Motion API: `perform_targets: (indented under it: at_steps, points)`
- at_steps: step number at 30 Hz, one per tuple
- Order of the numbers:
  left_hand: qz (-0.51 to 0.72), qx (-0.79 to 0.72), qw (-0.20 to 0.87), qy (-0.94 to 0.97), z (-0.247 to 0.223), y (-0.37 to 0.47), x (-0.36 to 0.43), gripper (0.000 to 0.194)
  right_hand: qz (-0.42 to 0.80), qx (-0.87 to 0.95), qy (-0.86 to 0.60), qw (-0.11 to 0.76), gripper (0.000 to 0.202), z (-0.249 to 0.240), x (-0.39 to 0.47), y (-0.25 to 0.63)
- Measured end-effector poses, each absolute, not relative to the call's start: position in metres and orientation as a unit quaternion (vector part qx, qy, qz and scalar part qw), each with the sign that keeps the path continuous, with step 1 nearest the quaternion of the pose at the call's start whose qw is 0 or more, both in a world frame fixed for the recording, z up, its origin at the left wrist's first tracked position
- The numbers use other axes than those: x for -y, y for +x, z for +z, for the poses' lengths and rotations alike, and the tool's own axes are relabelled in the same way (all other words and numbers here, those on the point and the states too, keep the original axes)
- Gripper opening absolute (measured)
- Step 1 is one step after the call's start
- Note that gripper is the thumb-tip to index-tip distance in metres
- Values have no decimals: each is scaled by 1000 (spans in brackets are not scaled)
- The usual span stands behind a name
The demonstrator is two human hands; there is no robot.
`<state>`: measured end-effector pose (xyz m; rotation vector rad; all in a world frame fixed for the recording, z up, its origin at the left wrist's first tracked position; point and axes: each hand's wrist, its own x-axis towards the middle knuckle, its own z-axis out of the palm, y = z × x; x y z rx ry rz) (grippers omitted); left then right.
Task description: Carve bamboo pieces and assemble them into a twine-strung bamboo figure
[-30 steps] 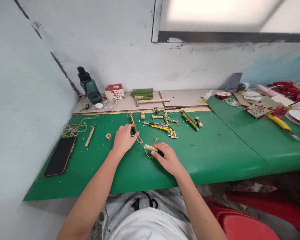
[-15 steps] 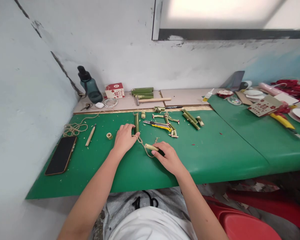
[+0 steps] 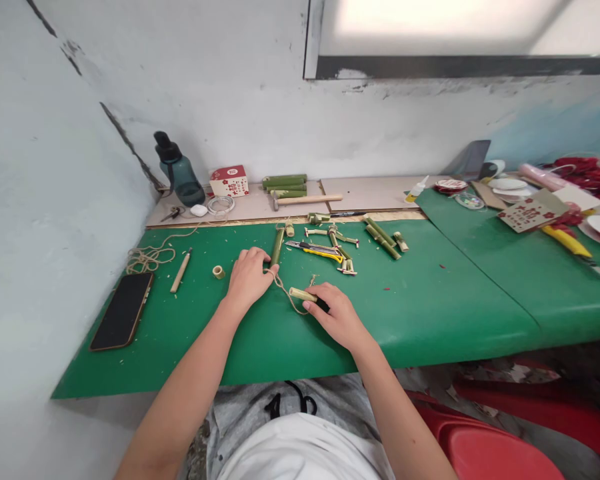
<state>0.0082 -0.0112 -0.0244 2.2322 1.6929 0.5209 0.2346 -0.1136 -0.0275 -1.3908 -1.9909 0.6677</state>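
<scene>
Left grip (image 3: 250, 275) touching green bamboo (image 3: 277, 247), right grip (image 3: 333, 311) holding pale tube (image 3: 302, 294)

Touched at near end by left grip (image 3: 250, 275): slim green bamboo tube (image 3: 277, 247), lying aslant on desk (image 3: 430, 300), far end tipped right. Held in right grip (image 3: 331, 311): pale bamboo tube (image 3: 301, 295), cut end pointing left (other end hidden under that grip). Strung between both: tan cord (image 3: 282, 284), looped near left grip, curving below pale bamboo tube.
</scene>
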Motion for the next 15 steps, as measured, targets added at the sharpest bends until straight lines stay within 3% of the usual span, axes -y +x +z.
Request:
perform_targets:
  at_steps: [15]
  points:
    - [188,-586,159,772,-24,8,10,31,267,745,-531,303,19,-28,114,235]
